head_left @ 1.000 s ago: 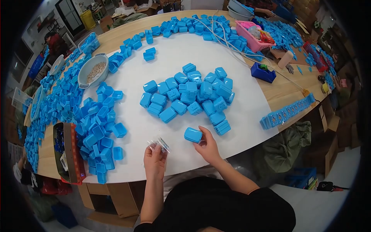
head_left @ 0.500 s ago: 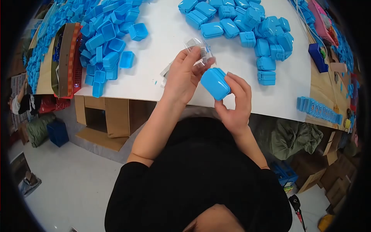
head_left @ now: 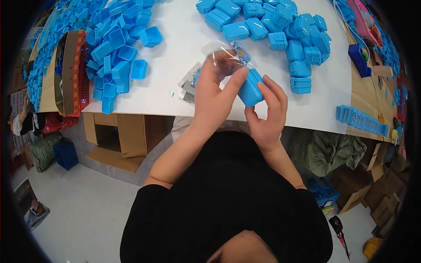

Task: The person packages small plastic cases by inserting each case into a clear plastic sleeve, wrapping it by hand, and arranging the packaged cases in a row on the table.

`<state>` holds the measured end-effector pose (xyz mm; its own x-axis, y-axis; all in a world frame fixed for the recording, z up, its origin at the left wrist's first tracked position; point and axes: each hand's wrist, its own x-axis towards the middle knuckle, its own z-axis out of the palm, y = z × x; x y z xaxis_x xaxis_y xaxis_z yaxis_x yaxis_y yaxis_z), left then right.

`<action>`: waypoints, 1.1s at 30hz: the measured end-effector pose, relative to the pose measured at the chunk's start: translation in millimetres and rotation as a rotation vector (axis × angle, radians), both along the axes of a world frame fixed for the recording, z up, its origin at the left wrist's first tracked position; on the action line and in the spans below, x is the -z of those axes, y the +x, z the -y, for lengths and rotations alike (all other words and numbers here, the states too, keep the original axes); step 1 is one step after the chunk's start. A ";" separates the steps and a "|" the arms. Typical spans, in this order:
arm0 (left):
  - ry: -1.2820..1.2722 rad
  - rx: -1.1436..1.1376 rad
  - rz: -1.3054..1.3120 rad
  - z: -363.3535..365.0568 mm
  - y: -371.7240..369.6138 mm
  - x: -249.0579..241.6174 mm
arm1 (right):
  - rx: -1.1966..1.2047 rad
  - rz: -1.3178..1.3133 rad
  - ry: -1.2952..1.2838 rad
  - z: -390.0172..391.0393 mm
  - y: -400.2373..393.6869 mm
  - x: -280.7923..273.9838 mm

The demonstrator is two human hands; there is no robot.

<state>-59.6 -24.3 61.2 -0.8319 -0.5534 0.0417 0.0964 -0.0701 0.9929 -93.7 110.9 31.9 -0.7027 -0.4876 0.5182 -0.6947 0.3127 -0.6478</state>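
My right hand grips a small glossy blue plastic case with a closed lid, tilted above the table's front edge. My left hand pinches a clear plastic sheet with a colourful printed sticker at its far corner. The left thumb reaches the case's upper left side, and the fingers behind the film are partly hidden. Beneath the left wrist, a small pile of printed sheets lies on the white table.
Open blue box halves heap up at the left, beside a basket. Closed blue cases cluster at the back right. A row of patterned blue pieces lines the right front edge. A cardboard box stands below the table.
The left hand has turned and moved its thumb onto the case, bringing the sticker's print into view. The case has tipped more upright in the right hand. The view has shifted slightly.
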 end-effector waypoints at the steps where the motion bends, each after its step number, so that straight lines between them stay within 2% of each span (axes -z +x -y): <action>1: 0.000 0.004 -0.002 0.5 -1.0 0.2 | 0.004 -0.002 0.000 -2.4 -1.2 0.2; 5: 0.546 -0.131 0.062 9.4 -3.3 2.8 | -0.011 0.255 -0.089 -8.0 -7.1 1.7; 6: 0.542 -0.132 0.062 13.1 -3.7 4.7 | -0.012 0.255 -0.092 -10.4 -9.0 2.5; 10: 0.597 -0.077 0.053 32.3 -7.9 20.1 | 0.081 0.800 -0.285 -21.8 -12.6 6.4; 11: 0.591 -0.074 0.040 33.2 -10.7 19.9 | 0.076 0.788 -0.292 -19.9 -14.8 2.7; 15: 0.764 -0.123 0.122 28.5 -11.5 20.1 | -0.138 0.303 -0.145 -11.9 -3.8 -16.6; 16: 0.770 -0.125 0.134 24.1 -7.1 21.0 | -0.135 0.314 -0.140 -10.6 1.2 -14.8; 20: 0.757 -0.134 0.090 20.3 -10.4 11.3 | -0.068 0.052 0.069 10.2 -4.8 -7.0; 26: 0.700 -0.128 0.010 19.2 -12.5 4.8 | 0.016 0.071 0.067 13.7 -7.2 -10.1; 30: 0.312 -0.083 0.090 21.5 -7.6 19.8 | -0.002 0.160 0.006 8.4 -7.5 -9.1; 31: 0.317 -0.080 0.100 22.0 -4.6 20.8 | 0.003 0.170 0.011 3.7 -5.0 -7.1; 33: 0.313 -0.061 0.100 28.3 -4.3 20.2 | 0.024 0.505 -0.034 -6.5 -7.6 -3.2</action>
<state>-63.9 -52.5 41.0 -0.7879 -0.5758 -0.2181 0.0132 -0.3699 0.9290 -101.3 117.4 35.1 -0.8807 -0.4565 0.1262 -0.2847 0.2975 -0.9113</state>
